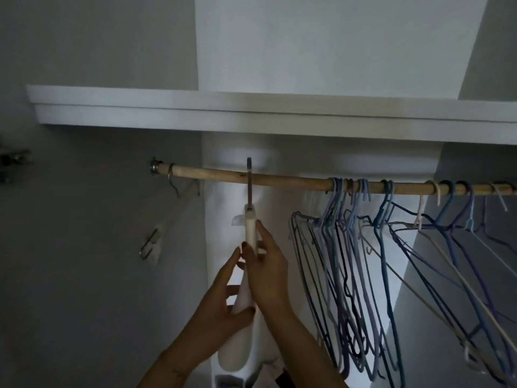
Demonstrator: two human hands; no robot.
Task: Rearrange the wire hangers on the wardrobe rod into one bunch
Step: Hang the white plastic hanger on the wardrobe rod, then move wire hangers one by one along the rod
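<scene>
A wooden wardrobe rod (279, 180) runs across the view under a white shelf. Several wire hangers (344, 264) in blue, purple and grey hang bunched at mid-right. More wire hangers (458, 236) are spread apart toward the right end. One lone hook (171, 179) sits at the rod's far left. A white hanging organiser (249, 264) hangs from the rod by a dark strap (249, 183). My left hand (223, 301) grips its lower part. My right hand (264, 261) holds its upper edge.
The white shelf (251, 113) sits close above the rod. The left wardrobe wall carries a metal rod bracket (154, 166) and a small hook (151, 245). Door hardware (14, 158) shows at the far left edge.
</scene>
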